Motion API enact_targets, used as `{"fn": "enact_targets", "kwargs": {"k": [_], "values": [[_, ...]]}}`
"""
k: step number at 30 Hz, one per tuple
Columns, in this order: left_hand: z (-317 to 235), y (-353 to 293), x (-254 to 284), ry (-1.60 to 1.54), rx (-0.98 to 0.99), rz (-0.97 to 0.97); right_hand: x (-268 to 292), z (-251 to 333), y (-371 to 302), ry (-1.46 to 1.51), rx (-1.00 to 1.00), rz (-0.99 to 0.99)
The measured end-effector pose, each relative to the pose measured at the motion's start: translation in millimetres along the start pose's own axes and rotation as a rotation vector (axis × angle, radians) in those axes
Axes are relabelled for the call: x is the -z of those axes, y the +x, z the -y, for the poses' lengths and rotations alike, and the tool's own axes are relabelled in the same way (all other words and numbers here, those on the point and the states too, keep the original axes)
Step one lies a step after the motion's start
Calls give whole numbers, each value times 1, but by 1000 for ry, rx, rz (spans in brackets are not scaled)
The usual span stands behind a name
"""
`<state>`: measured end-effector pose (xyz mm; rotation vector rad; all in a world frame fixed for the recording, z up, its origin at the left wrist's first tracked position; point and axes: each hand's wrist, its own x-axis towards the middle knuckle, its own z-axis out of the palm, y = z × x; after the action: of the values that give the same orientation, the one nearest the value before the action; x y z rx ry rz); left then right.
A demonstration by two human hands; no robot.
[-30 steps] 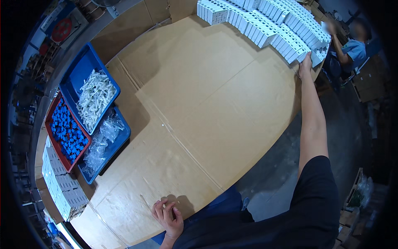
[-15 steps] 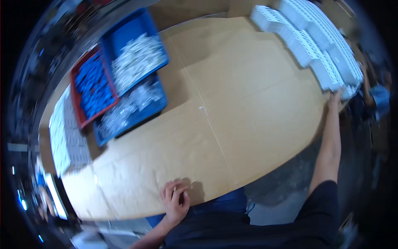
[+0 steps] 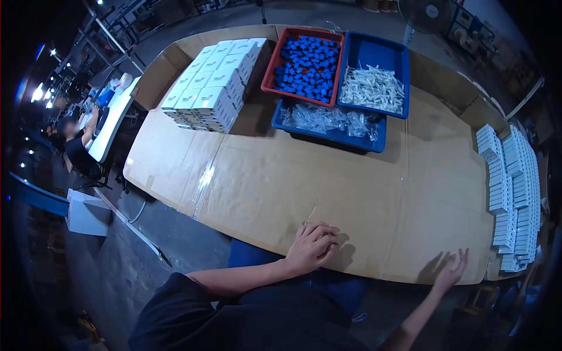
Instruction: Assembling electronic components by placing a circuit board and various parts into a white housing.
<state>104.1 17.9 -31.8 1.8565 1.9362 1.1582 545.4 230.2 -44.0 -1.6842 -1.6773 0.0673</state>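
Observation:
My left hand (image 3: 316, 248) rests at the near edge of the cardboard-covered table (image 3: 351, 193), fingers loosely bent and slightly apart, with nothing visible in them. Over the near right edge, my right hand (image 3: 453, 270) is raised with its fingers spread and holds nothing. It is nearest to the rows of stacked thin white boxes (image 3: 518, 199) along the right side, and a gap separates it from them.
White printed cartons (image 3: 205, 85) form a block at the far left. Beside it are a red tray (image 3: 268, 82) of blue plastic parts, a blue tray (image 3: 374, 47) of small white pieces, and a lower blue tray (image 3: 328, 140) of clear plastic pieces. A co-worker (image 3: 82, 146) sits far left.
My view has swung left. My right hand has come away from the stacked white boxes and is now spread and apart from them. My left hand stays at the near edge, fingers bent.

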Motion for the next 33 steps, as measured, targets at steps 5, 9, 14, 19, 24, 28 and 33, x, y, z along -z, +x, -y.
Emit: {"fn": "enact_targets", "kwargs": {"k": [5, 9, 14, 19, 24, 28, 33], "values": [[8, -7, -1, -119, -13, 39, -29, 111, -96, 280, 88, 87], [14, -15, 6, -394, 87, 81, -42, 219, -149, 482, 129, 224], [27, -25, 31, -604, 81, -74, -54, 280, -182, 657, 260, 348], [63, -51, 85, -533, 180, -259, -50, 317, -190, 655, 308, 688], [104, -103, 135, -382, 323, -398, -42, 352, -181, 577, 377, 987], [125, -127, 165, -114, 403, -502, -52, 389, -149, 517, 541, 997], [140, -134, 187, 71, 477, -660, -65, 479, -102, 516, 743, 1000]]}}
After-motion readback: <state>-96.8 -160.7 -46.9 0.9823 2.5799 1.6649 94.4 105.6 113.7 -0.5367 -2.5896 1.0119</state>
